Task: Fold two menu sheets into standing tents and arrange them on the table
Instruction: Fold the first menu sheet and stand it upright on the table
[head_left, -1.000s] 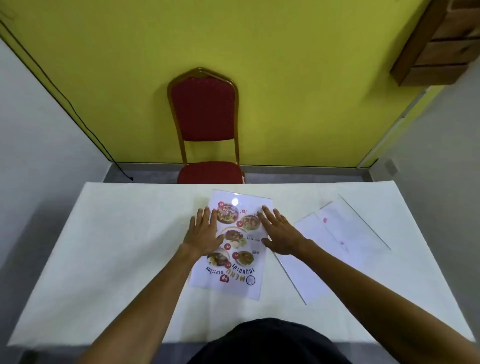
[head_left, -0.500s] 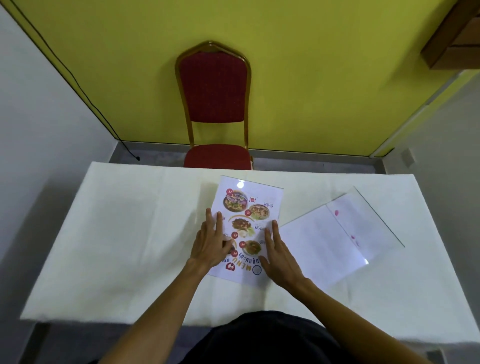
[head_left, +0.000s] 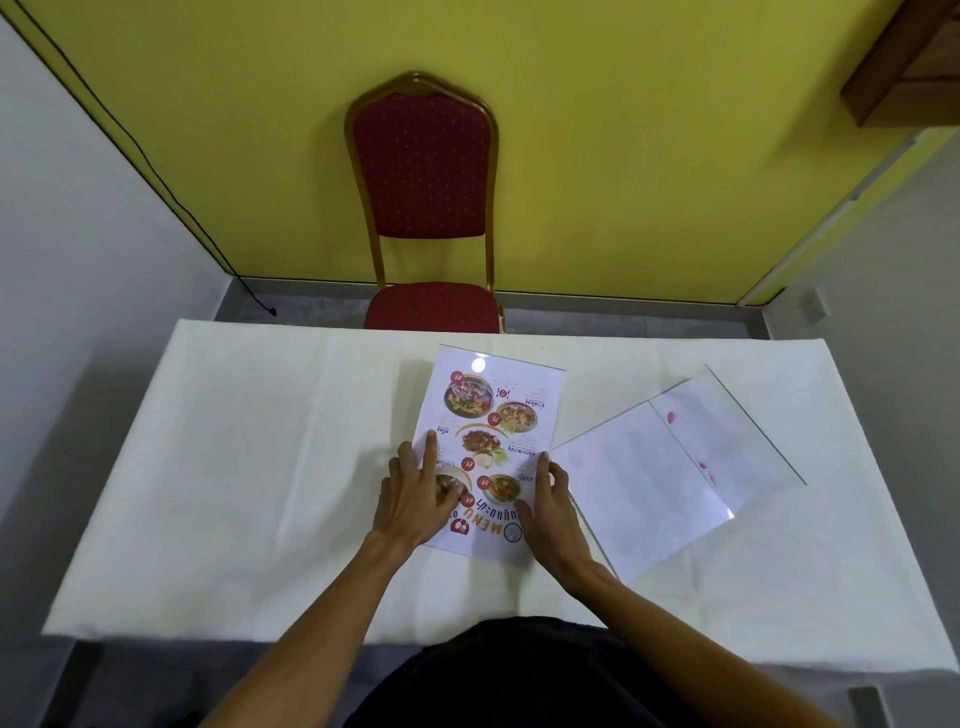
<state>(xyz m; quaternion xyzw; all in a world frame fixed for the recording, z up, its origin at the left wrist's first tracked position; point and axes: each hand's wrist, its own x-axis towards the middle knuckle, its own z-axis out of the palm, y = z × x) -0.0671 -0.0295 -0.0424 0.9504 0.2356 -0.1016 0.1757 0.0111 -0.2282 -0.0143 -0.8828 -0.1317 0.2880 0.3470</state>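
A glossy printed menu sheet (head_left: 493, 415) with food pictures lies flat in the middle of the white-clothed table (head_left: 234, 467), its title end toward me. My left hand (head_left: 415, 493) rests flat on its near left part, fingers spread. My right hand (head_left: 550, 504) lies along its near right edge, thumb on the sheet and fingers curled at the rim. A second sheet (head_left: 670, 467) lies face down to the right, turned at an angle, with a crease line across it and faint pink marks showing through.
A red chair (head_left: 423, 208) with a gold frame stands behind the table's far edge against the yellow wall. A black cable (head_left: 156, 171) runs down the left wall. A wooden shelf (head_left: 904, 67) hangs at the upper right.
Both hands have slid toward me along the printed menu, from its middle to its near end. The right hand's fingers now curl at the sheet's right edge. The camera view shifted.
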